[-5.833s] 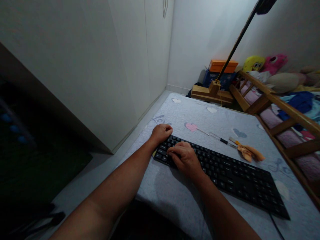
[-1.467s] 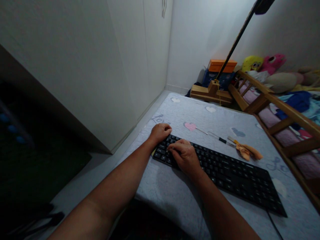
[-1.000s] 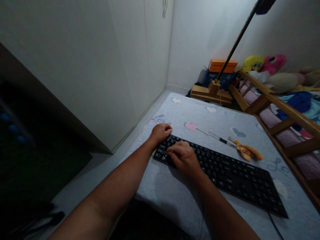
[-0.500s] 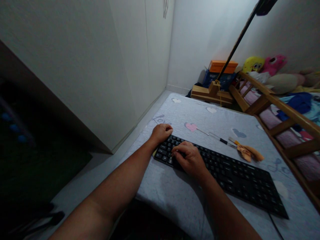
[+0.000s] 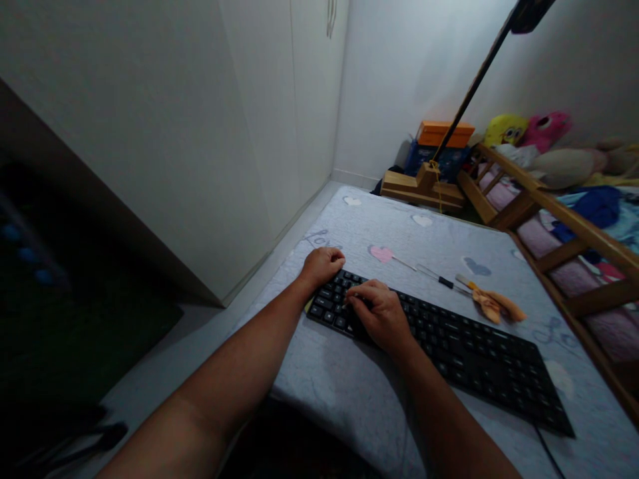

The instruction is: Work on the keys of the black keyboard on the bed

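A black keyboard [image 5: 474, 362] lies slantwise on a bed-like surface with a pale heart-print cover [image 5: 344, 392]. My left hand [image 5: 322, 266] is closed at the keyboard's far left corner, its fingers curled against the edge. Over the left-hand keys, my right hand [image 5: 380, 313] is bent into a pinch, thumb against fingers; what it holds, if anything, is too small and dark to make out. Beyond the keyboard lie a thin pale stick [image 5: 404, 263], a wire tool with a black grip [image 5: 446, 282], a yellow-handled tool [image 5: 470, 286] and an orange cloth [image 5: 486, 306].
A white wardrobe [image 5: 259, 120] stands close on the left. At the right runs a wooden bed rail [image 5: 554, 199], with plush toys and clothes behind it. A black pole on a wooden base [image 5: 419, 186] stands at the back, near an orange box [image 5: 446, 133]. The keyboard cable [image 5: 549, 452] trails toward me.
My right hand has shifted very slightly up and to the right over the keys, still pinched. The left hand and the keyboard stay practically where they were.
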The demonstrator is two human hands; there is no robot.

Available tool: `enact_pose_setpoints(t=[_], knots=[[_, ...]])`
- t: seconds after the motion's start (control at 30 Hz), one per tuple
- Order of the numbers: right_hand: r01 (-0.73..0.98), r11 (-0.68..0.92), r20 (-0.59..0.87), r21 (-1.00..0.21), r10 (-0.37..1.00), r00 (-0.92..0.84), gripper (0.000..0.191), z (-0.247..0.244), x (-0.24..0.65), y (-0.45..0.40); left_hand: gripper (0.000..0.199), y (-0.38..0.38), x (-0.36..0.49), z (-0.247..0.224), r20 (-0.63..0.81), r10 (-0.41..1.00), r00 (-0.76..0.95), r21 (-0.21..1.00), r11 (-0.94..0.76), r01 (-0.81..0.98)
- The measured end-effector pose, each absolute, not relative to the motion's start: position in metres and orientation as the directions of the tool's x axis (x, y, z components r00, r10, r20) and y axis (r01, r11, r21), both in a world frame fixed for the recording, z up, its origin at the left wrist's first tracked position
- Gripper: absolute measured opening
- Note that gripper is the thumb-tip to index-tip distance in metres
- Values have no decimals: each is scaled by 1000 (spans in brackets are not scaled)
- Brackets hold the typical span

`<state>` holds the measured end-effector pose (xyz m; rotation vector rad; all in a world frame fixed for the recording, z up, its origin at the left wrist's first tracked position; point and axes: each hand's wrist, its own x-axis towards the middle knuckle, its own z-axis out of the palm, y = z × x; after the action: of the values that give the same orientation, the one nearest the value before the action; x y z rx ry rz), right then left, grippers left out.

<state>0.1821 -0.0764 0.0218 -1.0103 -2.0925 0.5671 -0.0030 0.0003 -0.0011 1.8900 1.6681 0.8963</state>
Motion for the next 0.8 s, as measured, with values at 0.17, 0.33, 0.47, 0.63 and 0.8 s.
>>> enact_pose_setpoints(t=[0.17, 0.33, 0.47, 0.63, 0.8], knots=[[479, 594, 430, -646, 802, -415, 16, 22, 181, -77, 22, 0, -3, -2, 171, 984, 52, 714, -160, 681], [481, 595, 424, -644, 801, -422, 16, 25, 178, -78, 22, 0, -3, -3, 173, 984, 51, 717, -161, 678], [481, 600, 430, -640, 797, -423, 16, 25, 175, -78, 22, 1, -3, -3, 174, 983, 51, 719, -163, 676], [475, 603, 429, -641, 795, -430, 17, 23, 174, -78, 22, 1, -4, -4, 178, 983, 53, 718, -167, 676], [456, 625, 448, -633, 777, -442, 17, 21, 174, -78, 23, 2, -4, -6, 180, 982, 52, 719, -167, 674]])
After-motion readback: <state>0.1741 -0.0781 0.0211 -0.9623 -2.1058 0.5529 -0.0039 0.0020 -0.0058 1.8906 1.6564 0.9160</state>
